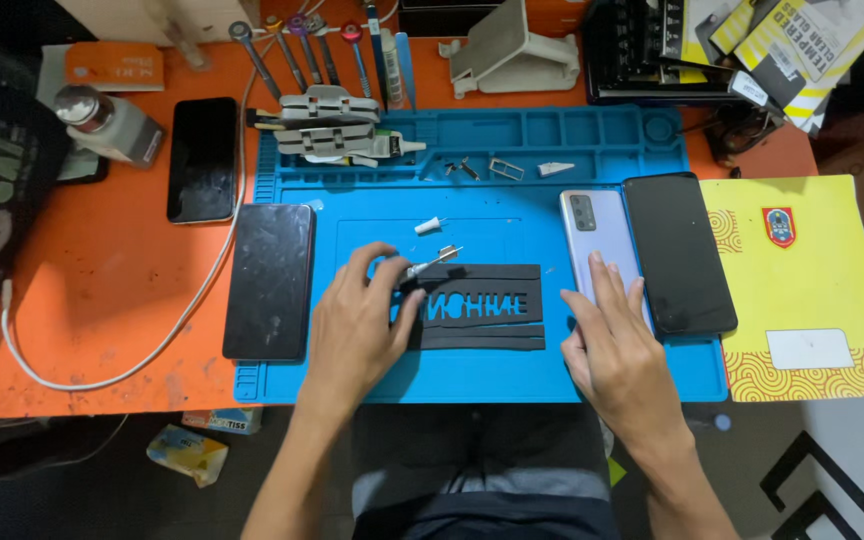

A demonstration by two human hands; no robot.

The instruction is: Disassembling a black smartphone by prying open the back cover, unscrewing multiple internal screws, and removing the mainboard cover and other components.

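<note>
Here a small screwdriver (430, 264) is pinched in the left hand (357, 325) grip above the black pad (482, 308); right of that pad, the silver phone (600, 240) is pressed under the right hand (617, 350), fingers spread flat, so the driver tip is judged next to need bringing across to the phone.

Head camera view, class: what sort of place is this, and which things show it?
Probably a phone repair bench. A blue work mat holds a silver phone lying face down under the right hand, screwdrivers line the back, and the left hand holds a small tool.

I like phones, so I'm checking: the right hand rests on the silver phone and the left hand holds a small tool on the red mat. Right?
Almost. The head view shows the mat is blue, not red. The right hand rests on the silver phone and the left hand holds a small tool.
</note>
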